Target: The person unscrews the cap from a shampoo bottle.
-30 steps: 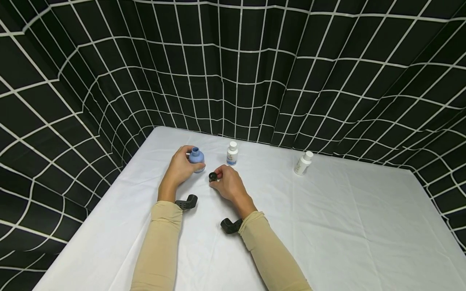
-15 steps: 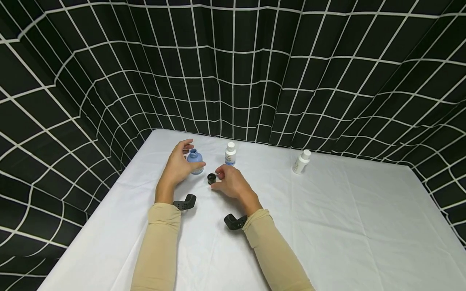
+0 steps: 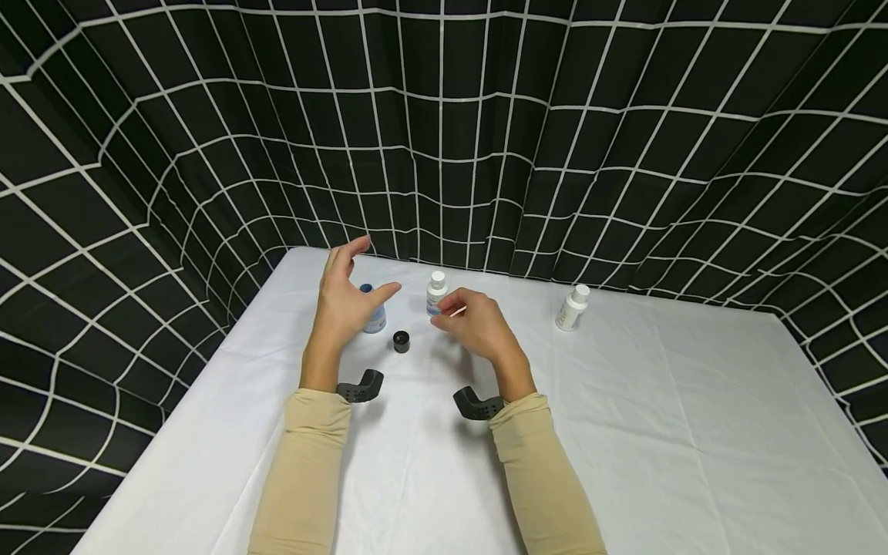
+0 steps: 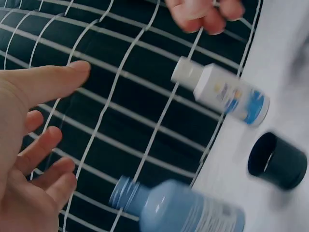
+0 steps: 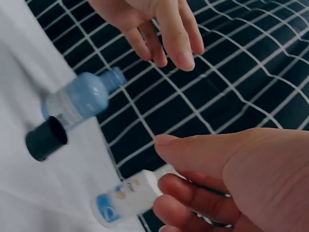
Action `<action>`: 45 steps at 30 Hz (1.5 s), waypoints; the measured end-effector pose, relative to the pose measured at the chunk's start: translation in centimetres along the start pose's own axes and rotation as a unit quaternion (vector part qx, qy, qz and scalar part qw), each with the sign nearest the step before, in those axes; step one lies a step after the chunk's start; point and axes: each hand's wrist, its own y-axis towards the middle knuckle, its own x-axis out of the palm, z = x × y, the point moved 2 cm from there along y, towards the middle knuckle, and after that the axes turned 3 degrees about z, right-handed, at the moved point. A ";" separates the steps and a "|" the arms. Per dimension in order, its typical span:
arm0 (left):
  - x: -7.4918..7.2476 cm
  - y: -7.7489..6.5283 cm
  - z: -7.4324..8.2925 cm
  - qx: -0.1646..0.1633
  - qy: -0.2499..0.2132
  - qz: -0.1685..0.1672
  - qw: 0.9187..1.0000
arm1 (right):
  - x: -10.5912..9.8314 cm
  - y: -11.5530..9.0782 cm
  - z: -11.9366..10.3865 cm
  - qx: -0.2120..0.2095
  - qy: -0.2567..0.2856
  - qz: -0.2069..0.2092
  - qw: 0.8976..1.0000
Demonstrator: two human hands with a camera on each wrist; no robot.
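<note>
An uncapped blue bottle (image 3: 375,321) stands upright on the white-covered table, its threaded neck bare in the left wrist view. My left hand (image 3: 341,304) is raised over it, thumb and fingers spread with nothing between them. In front of the bottle sits a black cap (image 3: 401,341), hollow side up, touched by neither hand. My right hand (image 3: 479,322) hovers beside a white bottle with a blue-marked label (image 3: 435,296); its fingertips overlap that bottle in the head view. In the right wrist view, thumb and fingers are apart and loosely bent, holding nothing.
A second white bottle (image 3: 573,308) stands further right on the white tablecloth (image 3: 645,416). Black curtain with a white grid (image 3: 486,139) rises behind the table's back edge and along its left side. Each wrist carries a black camera mount (image 3: 479,404).
My left hand has let go of the blue bottle and lifted. My right hand has released the black cap, leaving it on the table, and moved right and back toward the nearer white bottle.
</note>
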 end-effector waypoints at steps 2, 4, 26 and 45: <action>0.6 0.0 0.5 0.021 -0.030 -0.001 0.999 | -0.7 0.0 0.0 0.000 0.004 0.025 1.000; 1.5 -0.2 0.7 0.034 -0.049 -0.007 0.998 | -1.1 0.1 0.1 -0.004 0.011 0.056 0.998; 9.3 -2.2 -1.3 -0.139 0.008 -0.081 0.987 | 0.0 1.8 1.9 -0.025 0.073 0.114 0.990; 10.3 -0.7 -1.9 -0.117 0.057 -0.087 0.988 | 1.6 2.9 3.4 -0.015 0.082 0.078 0.993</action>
